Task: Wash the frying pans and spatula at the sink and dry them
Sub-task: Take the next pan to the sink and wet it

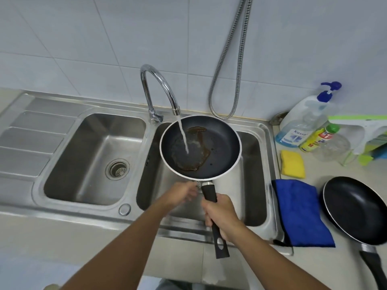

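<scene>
A black frying pan [219, 143] with a white rim hangs over the right basin of the steel sink [270, 155]. Brown residue lies on its floor. Water runs from the chrome tap [156, 84] straight into it. My right hand [222, 218] is closed around the pan's black handle. My left hand [181, 194] hovers just left of the handle near the pan's rim, blurred, fingers loosely apart and holding nothing. A second black frying pan [356, 210] rests on the counter at the right. No spatula is in view.
A blue cloth [301, 212] lies on the counter beside the sink, with a yellow sponge [292, 164] behind it. Soap bottles [301, 122] and a clear glass stand at the back right. The left basin [94, 155] holds only its drain. A metal hose hangs on the tiled wall.
</scene>
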